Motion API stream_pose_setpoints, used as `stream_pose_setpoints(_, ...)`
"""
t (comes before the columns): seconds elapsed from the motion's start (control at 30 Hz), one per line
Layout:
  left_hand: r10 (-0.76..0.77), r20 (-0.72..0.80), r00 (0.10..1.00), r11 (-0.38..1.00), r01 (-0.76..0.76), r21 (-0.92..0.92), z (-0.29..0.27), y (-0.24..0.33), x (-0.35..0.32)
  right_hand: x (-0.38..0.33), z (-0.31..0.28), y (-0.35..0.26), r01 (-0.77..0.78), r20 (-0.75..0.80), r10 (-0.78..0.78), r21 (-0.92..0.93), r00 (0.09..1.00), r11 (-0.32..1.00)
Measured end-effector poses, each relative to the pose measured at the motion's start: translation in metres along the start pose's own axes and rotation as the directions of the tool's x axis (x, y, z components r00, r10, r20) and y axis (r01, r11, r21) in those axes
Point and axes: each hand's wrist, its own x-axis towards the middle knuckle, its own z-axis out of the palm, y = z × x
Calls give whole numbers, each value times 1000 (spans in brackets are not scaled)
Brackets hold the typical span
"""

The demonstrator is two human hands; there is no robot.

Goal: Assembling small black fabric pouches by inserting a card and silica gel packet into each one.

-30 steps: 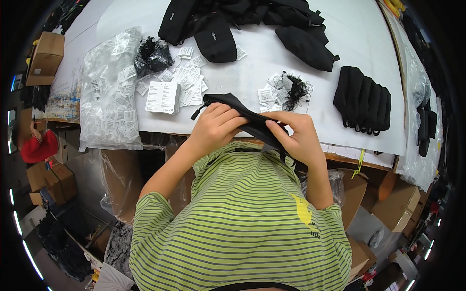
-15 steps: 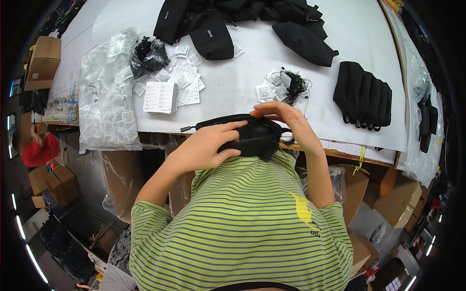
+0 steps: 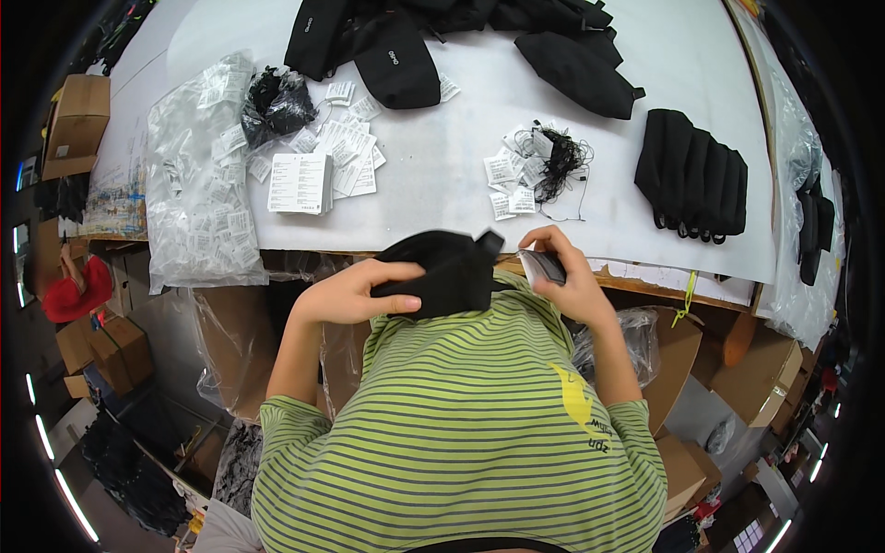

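A black fabric pouch (image 3: 452, 276) is held against my striped shirt at the table's near edge. My left hand (image 3: 355, 290) grips its left side, thumb in front and fingers over the upper part. To the right of the pouch, my right hand (image 3: 576, 288) pinches a small flat piece, pale grey and black (image 3: 542, 268). That piece is partly hidden by my fingers, and its kind cannot be made out. A short tab stands up at the pouch's top right corner.
On the white table lie a stack of printed cards (image 3: 297, 183), loose labels (image 3: 348, 147), a clear bag of labels (image 3: 205, 184) and tags with black strings (image 3: 558, 166). More black pouches (image 3: 401, 64) lie at the back, with a row of folded ones (image 3: 693, 175) at right.
My right hand has come off the pouch's far rim and moved right and nearer, now with a small flat piece in it. The pouch has tilted, and its open inside no longer shows.
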Motion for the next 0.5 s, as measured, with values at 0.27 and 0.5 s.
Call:
stream_pose_setpoints(0.27,-36,133,990,999,35,10,-8,4,-1,-11,-55,-8,53,-60,-33,372,998,927)
stream_pose_setpoints(0.5,-49,-245,968,982,91,164,8,24,13,37,-28,5,363,-346,207,931,915,-47)
